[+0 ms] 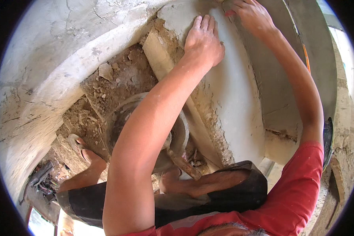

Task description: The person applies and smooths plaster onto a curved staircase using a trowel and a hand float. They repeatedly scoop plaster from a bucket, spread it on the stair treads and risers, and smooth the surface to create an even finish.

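My left hand (203,41) lies flat on a pale, smoothly plastered step (240,114), its fingers stretched toward the far end. To the right and farther up, my right hand (252,16) is bent at the fingers beside the plastered riser (265,59). A small reddish bit shows at its fingertips; whether it is a thumb or a held thing, I cannot make out. Below my left forearm sits a round, mortar-stained pan (181,131), partly hidden. A tool with a worn wooden handle (185,165) rests in it, the handle sticking out over the near rim.
Rubble and broken mortar (122,72) cover the ground left of the step, whose edge is rough and crumbly. A rough whitewashed wall (47,74) curves along the left. A thin orange thing (306,59) stands by my right forearm. A dark round rim (328,141) shows near my right elbow.
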`<act>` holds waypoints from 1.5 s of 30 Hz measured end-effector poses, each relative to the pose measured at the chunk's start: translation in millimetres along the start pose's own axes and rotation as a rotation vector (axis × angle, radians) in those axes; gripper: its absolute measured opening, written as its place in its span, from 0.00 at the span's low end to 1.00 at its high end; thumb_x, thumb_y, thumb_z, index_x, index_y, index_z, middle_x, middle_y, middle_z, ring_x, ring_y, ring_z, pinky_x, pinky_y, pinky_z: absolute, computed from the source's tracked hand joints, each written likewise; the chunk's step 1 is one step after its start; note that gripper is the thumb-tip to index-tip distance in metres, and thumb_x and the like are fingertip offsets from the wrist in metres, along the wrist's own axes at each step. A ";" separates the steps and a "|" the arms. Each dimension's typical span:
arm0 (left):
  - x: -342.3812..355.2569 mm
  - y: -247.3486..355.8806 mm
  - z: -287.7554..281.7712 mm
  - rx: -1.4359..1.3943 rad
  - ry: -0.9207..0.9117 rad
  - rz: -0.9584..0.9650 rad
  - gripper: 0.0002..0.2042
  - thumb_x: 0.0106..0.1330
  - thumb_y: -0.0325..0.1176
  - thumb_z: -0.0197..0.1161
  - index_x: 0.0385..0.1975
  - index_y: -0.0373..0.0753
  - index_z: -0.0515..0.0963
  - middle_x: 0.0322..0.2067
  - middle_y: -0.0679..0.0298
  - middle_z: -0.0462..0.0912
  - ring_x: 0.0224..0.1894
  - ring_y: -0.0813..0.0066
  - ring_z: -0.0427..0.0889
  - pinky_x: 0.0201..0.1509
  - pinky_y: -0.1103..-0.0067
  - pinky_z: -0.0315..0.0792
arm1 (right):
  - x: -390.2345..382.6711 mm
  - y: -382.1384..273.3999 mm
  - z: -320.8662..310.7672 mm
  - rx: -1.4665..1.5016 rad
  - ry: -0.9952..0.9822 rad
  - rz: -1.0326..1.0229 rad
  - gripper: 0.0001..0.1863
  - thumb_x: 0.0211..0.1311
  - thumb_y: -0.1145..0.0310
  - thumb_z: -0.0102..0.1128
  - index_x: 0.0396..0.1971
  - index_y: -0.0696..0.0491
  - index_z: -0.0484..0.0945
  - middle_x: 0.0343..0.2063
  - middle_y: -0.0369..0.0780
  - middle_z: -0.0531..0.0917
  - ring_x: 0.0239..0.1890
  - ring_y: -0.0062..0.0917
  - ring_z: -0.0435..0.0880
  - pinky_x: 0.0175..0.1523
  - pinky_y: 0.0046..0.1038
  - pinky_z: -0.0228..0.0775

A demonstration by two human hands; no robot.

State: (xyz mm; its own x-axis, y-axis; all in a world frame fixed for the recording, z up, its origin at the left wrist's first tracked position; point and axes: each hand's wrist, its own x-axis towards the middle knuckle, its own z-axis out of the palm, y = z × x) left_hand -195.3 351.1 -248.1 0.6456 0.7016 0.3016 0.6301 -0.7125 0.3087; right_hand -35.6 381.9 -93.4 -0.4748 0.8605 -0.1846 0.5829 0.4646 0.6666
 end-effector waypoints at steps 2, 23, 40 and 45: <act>0.9 0.9 1.5 -0.004 0.006 -0.001 0.35 0.82 0.48 0.45 0.79 0.27 0.59 0.81 0.51 0.61 0.84 0.58 0.53 0.88 0.62 0.43 | 10.4 5.3 19.6 -0.008 0.054 -0.055 0.10 0.64 0.58 0.65 0.40 0.38 0.93 0.49 0.28 0.88 0.56 0.30 0.79 0.63 0.37 0.76; -0.4 3.1 2.0 0.011 -0.056 -0.018 0.35 0.83 0.48 0.39 0.82 0.29 0.53 0.84 0.54 0.54 0.86 0.61 0.50 0.89 0.63 0.41 | -30.9 -4.8 38.4 -0.246 -0.087 0.111 0.18 0.62 0.71 0.62 0.53 0.49 0.86 0.57 0.32 0.83 0.67 0.28 0.75 0.71 0.33 0.70; -0.7 2.9 -1.2 0.031 -0.082 -0.001 0.35 0.84 0.49 0.37 0.83 0.30 0.52 0.85 0.54 0.51 0.87 0.61 0.47 0.89 0.64 0.40 | -54.5 29.9 50.6 -0.330 -0.151 -0.003 0.27 0.62 0.71 0.63 0.63 0.48 0.81 0.68 0.33 0.79 0.72 0.30 0.73 0.77 0.34 0.66; -0.5 4.0 1.0 0.017 -0.067 -0.024 0.35 0.84 0.49 0.38 0.82 0.30 0.53 0.84 0.54 0.52 0.87 0.61 0.47 0.89 0.63 0.40 | -74.1 30.4 47.1 -0.255 0.068 -0.098 0.14 0.64 0.69 0.62 0.47 0.41 0.87 0.63 0.32 0.81 0.68 0.27 0.75 0.75 0.34 0.67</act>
State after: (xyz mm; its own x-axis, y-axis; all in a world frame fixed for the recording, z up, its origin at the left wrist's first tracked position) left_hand -192.7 347.9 -247.9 0.6575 0.7166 0.2328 0.6526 -0.6961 0.2993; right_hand 48.5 342.1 -93.4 -0.5692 0.7939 -0.2138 0.3515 0.4701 0.8096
